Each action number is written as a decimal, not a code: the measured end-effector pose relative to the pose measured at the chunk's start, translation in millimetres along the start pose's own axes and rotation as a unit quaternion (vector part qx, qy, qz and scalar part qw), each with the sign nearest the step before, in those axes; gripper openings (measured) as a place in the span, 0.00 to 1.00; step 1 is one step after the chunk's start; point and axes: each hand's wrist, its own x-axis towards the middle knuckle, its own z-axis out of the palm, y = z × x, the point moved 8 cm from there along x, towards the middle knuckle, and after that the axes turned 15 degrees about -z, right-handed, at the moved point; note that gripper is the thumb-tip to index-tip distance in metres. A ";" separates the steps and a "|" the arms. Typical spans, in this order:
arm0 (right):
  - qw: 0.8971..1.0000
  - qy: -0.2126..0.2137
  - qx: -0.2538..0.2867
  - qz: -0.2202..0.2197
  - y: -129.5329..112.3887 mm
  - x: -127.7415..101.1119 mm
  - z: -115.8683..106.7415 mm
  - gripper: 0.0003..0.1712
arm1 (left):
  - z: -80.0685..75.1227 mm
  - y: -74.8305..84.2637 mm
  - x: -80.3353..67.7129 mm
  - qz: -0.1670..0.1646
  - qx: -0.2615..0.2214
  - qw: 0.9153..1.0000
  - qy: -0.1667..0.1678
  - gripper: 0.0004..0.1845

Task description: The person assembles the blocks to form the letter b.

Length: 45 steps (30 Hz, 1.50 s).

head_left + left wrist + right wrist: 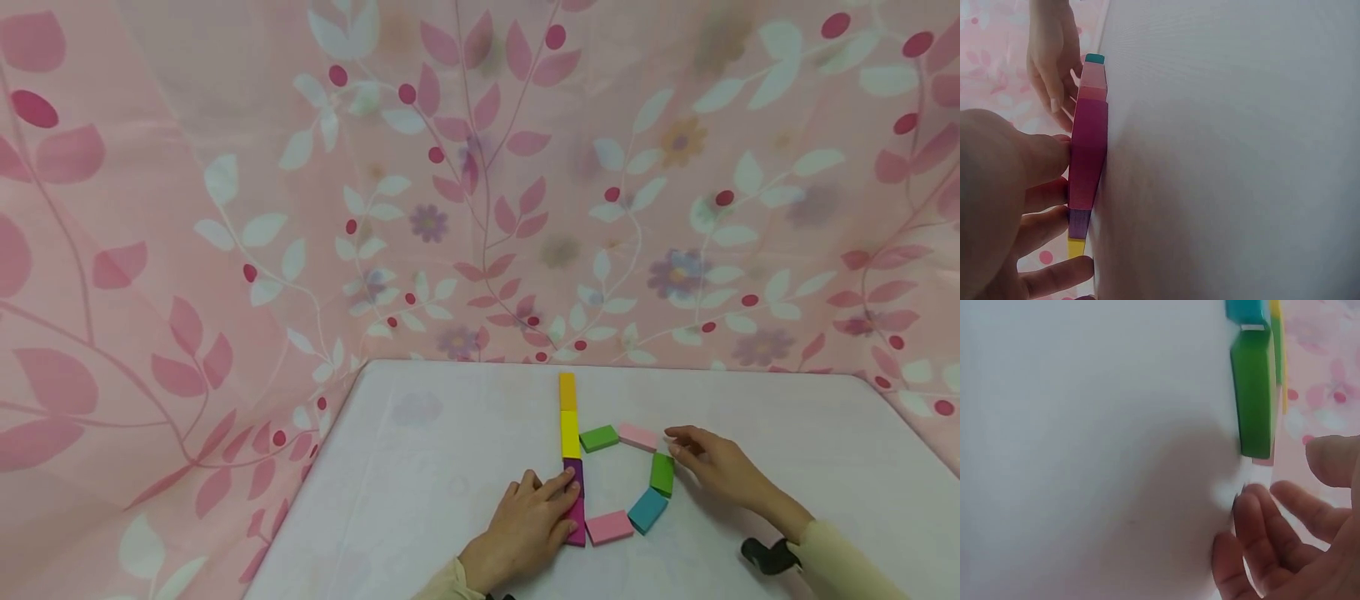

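Coloured blocks lie on the white table. A straight line runs from an orange block (567, 392) through a yellow block (570, 434) and a purple block (573, 477) to a magenta block (577, 533). Bending out to its right is a curve: a green block (599, 438), a pink block (638, 437), a second green block (662, 475), a blue block (647, 510) and another pink block (609, 527). My left hand (525, 525) rests its fingers on the purple and magenta blocks. Holding nothing, my right hand (720, 467) hovers beside the upper pink and right green blocks, fingers loosely bent.
A pink floral cloth (480, 183) hangs behind the table (420, 467) and down its left side. A black strap (768, 556) shows at the right wrist, beside a pale sleeve (840, 562).
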 end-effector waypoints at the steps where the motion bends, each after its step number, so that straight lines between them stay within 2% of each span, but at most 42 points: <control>1: 1.000 -0.003 0.007 0.002 1.6 2.7 0.2 0.20 | -0.1 -0.1 -0.2 0.000 0.000 1.000 0.001 0.27; 9: 0.998 -0.036 0.055 0.023 6.5 17.0 7.4 0.20 | -0.5 0.4 -1.3 0.001 -0.002 1.000 0.006 0.27; 25: 0.998 -0.035 0.046 0.015 10.4 20.2 10.9 0.16 | 1.1 -0.2 1.0 0.002 0.002 1.000 0.004 0.26; 34: 0.998 -0.032 0.050 0.033 11.4 25.3 14.1 0.23 | 0.1 -0.6 -0.8 -0.003 -0.004 1.000 -0.003 0.26; 38: 0.998 -0.029 0.052 0.019 10.2 34.3 17.8 0.24 | 0.4 -2.0 0.1 -0.001 0.000 1.000 -0.001 0.27; 45: 0.998 -0.047 0.042 -0.007 8.0 40.3 20.3 0.22 | -0.7 -0.4 0.8 0.002 0.004 1.000 0.004 0.26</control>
